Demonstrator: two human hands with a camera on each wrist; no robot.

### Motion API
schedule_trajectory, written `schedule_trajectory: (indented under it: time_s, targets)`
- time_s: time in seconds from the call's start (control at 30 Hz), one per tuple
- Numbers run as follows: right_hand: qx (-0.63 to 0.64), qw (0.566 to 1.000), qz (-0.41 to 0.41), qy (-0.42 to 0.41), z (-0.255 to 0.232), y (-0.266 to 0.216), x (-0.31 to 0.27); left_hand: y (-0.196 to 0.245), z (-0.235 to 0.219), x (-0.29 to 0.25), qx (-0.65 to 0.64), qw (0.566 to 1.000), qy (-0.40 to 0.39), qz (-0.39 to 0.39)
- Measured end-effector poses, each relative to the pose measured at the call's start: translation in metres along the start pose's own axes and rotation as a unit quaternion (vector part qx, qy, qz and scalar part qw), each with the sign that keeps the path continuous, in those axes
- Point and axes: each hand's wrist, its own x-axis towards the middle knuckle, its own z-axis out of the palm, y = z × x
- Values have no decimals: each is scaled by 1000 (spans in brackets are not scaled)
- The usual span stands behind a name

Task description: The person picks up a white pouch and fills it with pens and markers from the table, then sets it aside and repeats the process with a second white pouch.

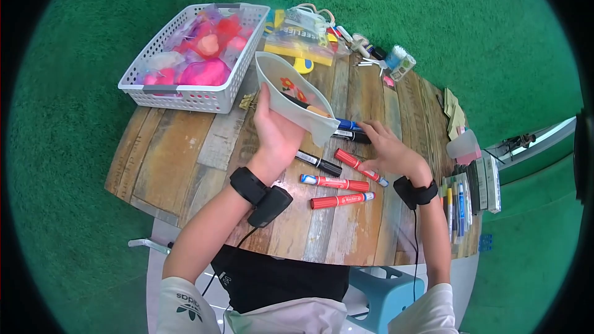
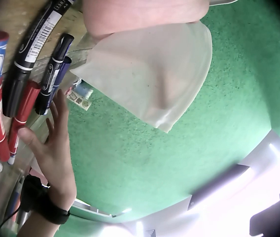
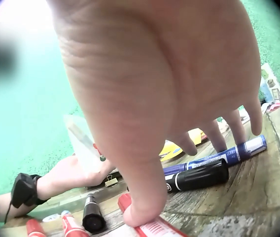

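My left hand (image 1: pixel 276 135) holds up a white pouch (image 1: pixel 320 128) from below, its mouth spread wide. Red-orange flowers (image 1: pixel 288 84) show inside, along with a dark, slim item and a tan one. Over the table, my right hand (image 1: pixel 396 151) reaches with fingers extended. Its fingertips are at a blue marker (image 3: pixel 251 148), which lies beside a black marker (image 3: pixel 199 177). The right thumb rests on a red marker (image 3: pixel 162 227). Nearer me lie another black marker (image 1: pixel 319 162) and two more red markers, one (image 1: pixel 334 183) above the other (image 1: pixel 342 200).
A white basket (image 1: pixel 229 96) of pink and purple packets stands at the back left. Behind the pouch are a clear zip bag (image 1: pixel 303 34) and yellow scissors (image 1: pixel 303 65). Cotton swabs (image 1: pixel 396 55) sit at the far edge, and upright pens (image 1: pixel 458 210) stand at right. A gold binder clip (image 1: pixel 247 101) lies near the basket.
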Motion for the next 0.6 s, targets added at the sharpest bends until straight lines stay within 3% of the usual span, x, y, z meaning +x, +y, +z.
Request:
schedule_trajectory:
  time_s: [0.13,0.3,0.6]
  targets:
    - [-14,1000,-4,6,10,-7,3,0,1,0,-2,1000,-1,2]
    - [-56,993,-16,99,25,-11,10,0,0,0,12,1000,6,11]
    - [-96,991,1,96,21,-29,26,1,-7,4,11,1000,27,-6]
